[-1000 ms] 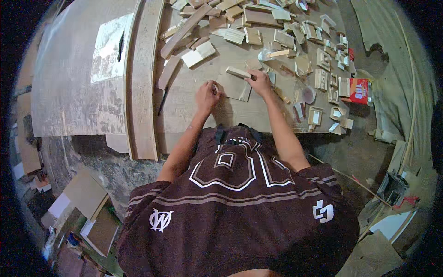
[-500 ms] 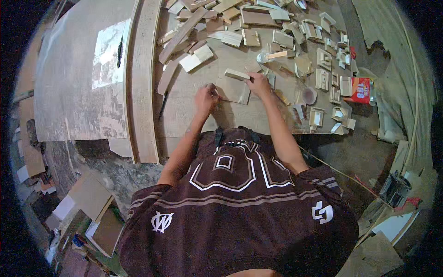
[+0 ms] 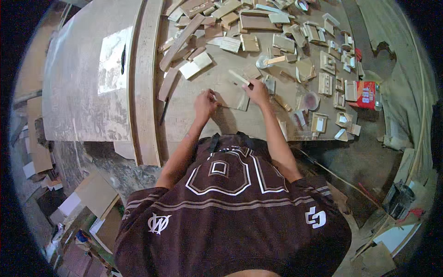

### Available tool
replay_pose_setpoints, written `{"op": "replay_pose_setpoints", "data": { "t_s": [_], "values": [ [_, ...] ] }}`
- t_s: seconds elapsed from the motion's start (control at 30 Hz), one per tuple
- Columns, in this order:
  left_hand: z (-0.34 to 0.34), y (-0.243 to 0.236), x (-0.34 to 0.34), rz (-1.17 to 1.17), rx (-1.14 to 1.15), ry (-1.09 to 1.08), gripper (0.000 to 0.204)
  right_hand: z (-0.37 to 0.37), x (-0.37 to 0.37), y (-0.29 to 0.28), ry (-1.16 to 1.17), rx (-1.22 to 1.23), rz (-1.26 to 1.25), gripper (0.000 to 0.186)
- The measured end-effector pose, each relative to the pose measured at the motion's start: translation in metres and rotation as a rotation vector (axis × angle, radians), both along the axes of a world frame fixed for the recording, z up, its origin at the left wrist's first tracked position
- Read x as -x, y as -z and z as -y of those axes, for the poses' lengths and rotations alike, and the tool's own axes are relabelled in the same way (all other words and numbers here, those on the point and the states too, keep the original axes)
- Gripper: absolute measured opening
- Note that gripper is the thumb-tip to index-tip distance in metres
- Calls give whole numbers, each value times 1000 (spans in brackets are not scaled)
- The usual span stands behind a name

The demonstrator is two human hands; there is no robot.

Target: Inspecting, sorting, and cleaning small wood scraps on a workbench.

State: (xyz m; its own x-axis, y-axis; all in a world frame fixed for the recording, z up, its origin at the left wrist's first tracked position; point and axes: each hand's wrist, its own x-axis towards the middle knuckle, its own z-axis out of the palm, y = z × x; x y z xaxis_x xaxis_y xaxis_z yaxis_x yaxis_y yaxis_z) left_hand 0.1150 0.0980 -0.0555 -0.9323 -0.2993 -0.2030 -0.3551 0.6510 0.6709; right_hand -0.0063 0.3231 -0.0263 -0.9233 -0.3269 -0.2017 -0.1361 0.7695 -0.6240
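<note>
In my right hand is a narrow pale wood strip, gripped at its near end between thumb and fingers. The strip slants away to the left above a thin, flat square board lying on the worktable. By the board's left edge my left hand is closed, its fingertips pinched together. Whatever those fingers hold, if anything, is too small to make out. A pale wood block lies beyond my left hand. Past my right hand sits a small clear container with a flat wooden stick beside it.
Loose wood offcuts are heaped at the back of the worktable. Several small wooden assemblies line its right side, near a red can. A round dish stands right of my hand. Long boards run along the left.
The strip in my right hand has turned, its far end now pointing more away from me. Both hands have shifted slightly nearer my body, and the whole view has moved a little.
</note>
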Motion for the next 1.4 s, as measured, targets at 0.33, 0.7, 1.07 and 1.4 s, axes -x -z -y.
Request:
{"op": "replay_pose_setpoints", "data": {
  "t_s": [0.33,0.7,1.07,1.4],
  "values": [
    [-8,-3,7,89,-39,-51,45,-12,-5,19,-19,185,41,54],
    [-15,-6,9,91,-35,-128,43,-10,-5,20,-67,58,-86,65],
    [-11,10,5,46,-79,-142,39,-23,6,9,-259,223,69,61],
    [-30,-12,35,-326,67,-23,64,-29,22,24,-244,76,1,32]
  ]
}}
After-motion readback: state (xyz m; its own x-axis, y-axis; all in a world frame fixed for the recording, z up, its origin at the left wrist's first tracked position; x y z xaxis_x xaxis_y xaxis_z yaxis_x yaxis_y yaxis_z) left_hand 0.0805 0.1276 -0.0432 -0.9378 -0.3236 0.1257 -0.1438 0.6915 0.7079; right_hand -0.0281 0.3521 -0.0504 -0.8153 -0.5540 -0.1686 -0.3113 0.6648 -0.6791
